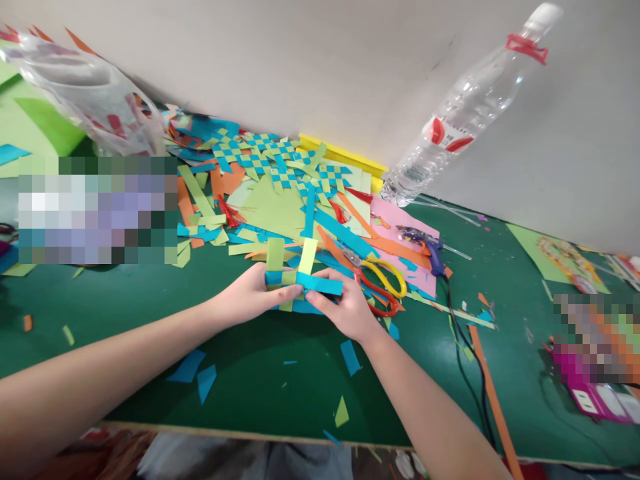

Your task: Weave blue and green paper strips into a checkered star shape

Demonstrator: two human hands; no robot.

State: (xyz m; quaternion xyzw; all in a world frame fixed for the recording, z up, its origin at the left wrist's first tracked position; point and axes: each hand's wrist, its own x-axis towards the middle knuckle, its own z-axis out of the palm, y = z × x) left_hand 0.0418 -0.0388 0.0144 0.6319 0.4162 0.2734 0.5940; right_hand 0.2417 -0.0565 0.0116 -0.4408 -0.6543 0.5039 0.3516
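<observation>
Between my two hands is a small weave of blue and light green paper strips [289,277], held just above the table. Two green strip ends stick up from it, and a blue end points right. My left hand [253,293] pinches its left side, thumb across the front. At the right, my right hand [345,303] grips the blue strip end with thumb and fingers; the fingers behind the paper are hidden. Beside my right hand lie scissors [393,283] with one yellow and one orange-red handle. Finished-looking blue and green woven pieces [270,160] are heaped behind.
A tall clear plastic bottle [465,107] stands at the wall. A blue glue gun [435,257] lies on pink paper [400,227], its black cord [470,350] running forward. A plastic-wrapped container [105,100] is at left. Paper scraps litter the green table [240,373].
</observation>
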